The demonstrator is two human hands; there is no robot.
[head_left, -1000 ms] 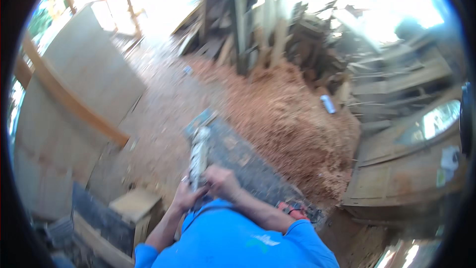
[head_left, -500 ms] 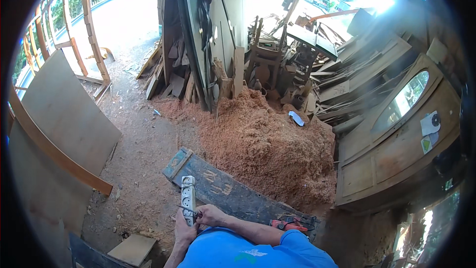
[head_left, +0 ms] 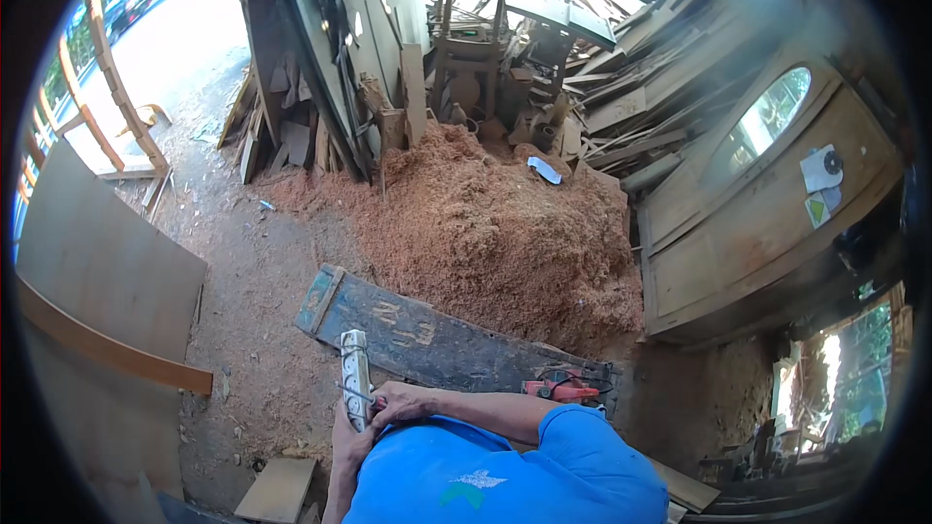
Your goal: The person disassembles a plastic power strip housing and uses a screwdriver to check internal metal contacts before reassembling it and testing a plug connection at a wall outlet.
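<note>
A long white power strip point(head_left: 354, 359) with a row of round sockets stands up in front of my body. My left hand point(head_left: 349, 435) is closed around its lower end. Close against it, my right hand point(head_left: 398, 404) is closed on a slim grey rod point(head_left: 355, 392) that crosses the strip's face. The rod has a dark reddish end at my fingers, like a screwdriver, but its exact kind is unclear. Beyond the strip lies a dark, worn wooden board point(head_left: 437, 335). A red power tool point(head_left: 561, 386) rests at the board's right end.
A big heap of reddish sawdust point(head_left: 485, 233) rises past the board. To the right leans a wooden door point(head_left: 748, 223) with an oval window. Plywood sheets point(head_left: 107, 233) stand at the left, and scrap timber point(head_left: 621, 116) is stacked at the back.
My view has shifted, so the surroundings sit further left and higher. The strip is tilted slightly differently, and the rod now angles up to the left across it. Both hands keep their hold.
</note>
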